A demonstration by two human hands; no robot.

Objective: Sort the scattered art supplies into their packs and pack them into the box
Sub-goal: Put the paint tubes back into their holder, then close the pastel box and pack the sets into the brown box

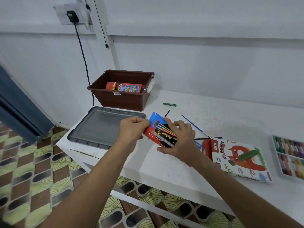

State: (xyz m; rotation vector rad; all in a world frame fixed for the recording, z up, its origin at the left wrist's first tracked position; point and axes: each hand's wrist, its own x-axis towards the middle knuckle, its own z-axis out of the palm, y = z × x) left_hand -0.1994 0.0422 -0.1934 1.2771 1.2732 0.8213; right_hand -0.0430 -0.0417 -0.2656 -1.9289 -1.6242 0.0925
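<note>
Both hands hold a red and black pen pack (162, 135) with a blue open flap, just above the white table (164, 165). My left hand (131, 130) pinches its left end near the flap. My right hand (179, 139) grips its right part from above. The brown box (120, 99) stands at the back with a colourful crayon pack (124, 87) inside. An oil pastels pack (240, 160) lies to the right, beside a pastel tray (289, 157). A green marker (169, 104), a blue brush (192, 125) and thin black sticks (167, 113) lie loose.
The grey box lid (102, 129) lies flat on the table's left end, in front of the box. A black cable (83, 58) hangs down the wall from a socket. The table's front edge drops to a patterned floor (32, 178).
</note>
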